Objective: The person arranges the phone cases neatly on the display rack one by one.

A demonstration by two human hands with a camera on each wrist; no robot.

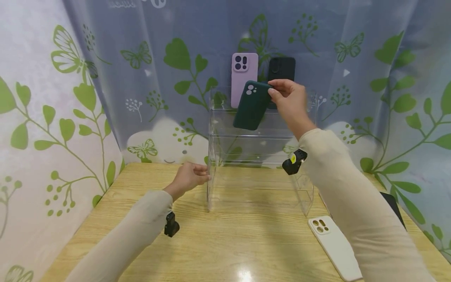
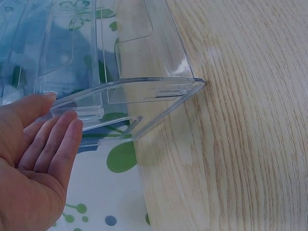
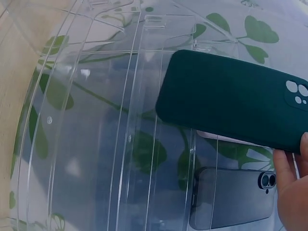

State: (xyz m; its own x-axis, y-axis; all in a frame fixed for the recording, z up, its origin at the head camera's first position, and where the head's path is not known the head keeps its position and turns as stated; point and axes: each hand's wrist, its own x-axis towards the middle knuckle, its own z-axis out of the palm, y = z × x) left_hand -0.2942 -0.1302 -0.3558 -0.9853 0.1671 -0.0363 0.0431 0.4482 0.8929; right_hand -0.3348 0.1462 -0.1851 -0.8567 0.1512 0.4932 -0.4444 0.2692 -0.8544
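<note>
High above a clear tiered display stand (image 1: 258, 201), my right hand (image 1: 290, 98) pinches a dark green phone case (image 1: 251, 107) by its upper right corner. The case tilts, camera cutouts at the top, and overlaps a lilac phone case (image 1: 244, 72) standing on the top tier. Beside that, a black phone case (image 1: 285, 68) stands partly behind my right fingers. My left hand (image 1: 190, 178) is at the stand's left side. In the left wrist view, thumb and fingers (image 2: 62, 144) hold the side panel's edge between them.
A cream phone case (image 1: 334, 244) lies on the wooden table (image 1: 225, 243) at the right, partly under my right forearm. Farther right, a black flat item (image 1: 392, 205) shows past the sleeve. Patterned curtains (image 1: 151, 98) hang close behind the stand and at both sides.
</note>
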